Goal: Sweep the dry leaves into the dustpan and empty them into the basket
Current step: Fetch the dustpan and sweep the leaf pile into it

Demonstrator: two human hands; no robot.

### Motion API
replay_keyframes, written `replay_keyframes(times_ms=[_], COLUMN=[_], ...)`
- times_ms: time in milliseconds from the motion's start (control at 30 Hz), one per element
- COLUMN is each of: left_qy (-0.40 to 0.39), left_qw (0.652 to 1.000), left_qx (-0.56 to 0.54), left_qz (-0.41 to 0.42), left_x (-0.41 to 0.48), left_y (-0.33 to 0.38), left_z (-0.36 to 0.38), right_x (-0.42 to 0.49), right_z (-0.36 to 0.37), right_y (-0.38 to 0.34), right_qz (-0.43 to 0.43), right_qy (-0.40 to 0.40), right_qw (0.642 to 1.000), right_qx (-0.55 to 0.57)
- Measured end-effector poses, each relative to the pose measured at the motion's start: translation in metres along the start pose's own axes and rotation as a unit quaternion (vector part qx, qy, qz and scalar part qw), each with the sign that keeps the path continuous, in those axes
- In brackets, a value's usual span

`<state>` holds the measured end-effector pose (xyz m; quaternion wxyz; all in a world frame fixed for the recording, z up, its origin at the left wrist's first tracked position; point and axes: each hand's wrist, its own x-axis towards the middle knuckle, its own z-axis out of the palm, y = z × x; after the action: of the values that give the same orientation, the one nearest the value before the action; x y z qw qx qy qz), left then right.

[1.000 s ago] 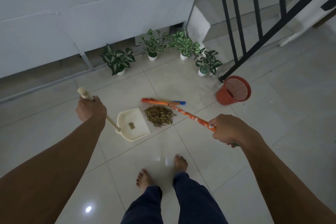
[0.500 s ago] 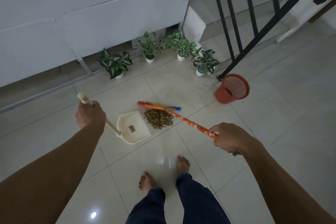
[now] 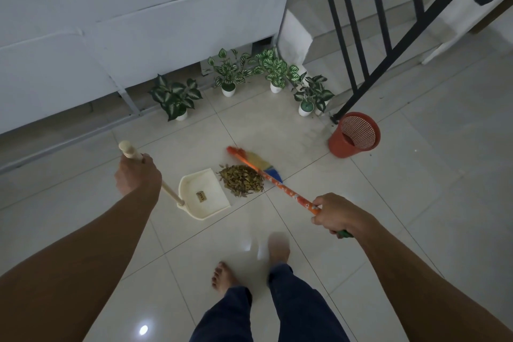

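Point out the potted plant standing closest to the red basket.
The rightmost potted plant, nearest the railing; the other three stand farther left of the basket.

Both arms out, each fist wrapped on a handle.

The left hand [image 3: 137, 175] is closed near the top of a pale handle [image 3: 130, 150], knuckles up, forearm running back to the lower left. The right hand [image 3: 337, 215] is closed around an orange handle [image 3: 288, 191], lower and nearer the body than the left, forearm running back to the lower right. Two bare feet stand between and below the hands.
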<state>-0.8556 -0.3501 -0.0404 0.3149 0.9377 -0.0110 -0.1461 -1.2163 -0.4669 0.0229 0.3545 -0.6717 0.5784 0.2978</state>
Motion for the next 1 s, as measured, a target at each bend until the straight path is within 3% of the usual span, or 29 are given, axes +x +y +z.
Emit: replay_keyframes(times_ms=[200,333,600,833,1000], left_qy=[-0.005,-0.006,-0.005,-0.007,-0.004], left_qw=[1.000,1.000,1.000,1.000,1.000], left_qx=[-0.001,0.004,-0.001,0.001,0.012], left_qz=[0.002,0.000,0.006,0.005,0.012], left_x=[-0.003,-0.004,-0.007,-0.007,-0.006], left_y=[-0.003,-0.004,-0.005,-0.007,-0.008], left_z=[-0.001,-0.001,-0.002,-0.003,-0.002], right_x=[-0.019,-0.037,-0.049,-0.031,-0.037], right_z=[-0.004,-0.017,-0.021,0.013,0.027], right_y=[-0.006,-0.010,0.016,0.012,0.002], right_qz=[-0.044,-0.060,-0.032,0.038,0.002], right_qy=[-0.002,0.020,0.035,-0.035,-0.064], right_qw=[0.990,0.986,0.998,0.984,0.981], right_qx=[-0.135,-0.157,-0.046,0.168,0.181])
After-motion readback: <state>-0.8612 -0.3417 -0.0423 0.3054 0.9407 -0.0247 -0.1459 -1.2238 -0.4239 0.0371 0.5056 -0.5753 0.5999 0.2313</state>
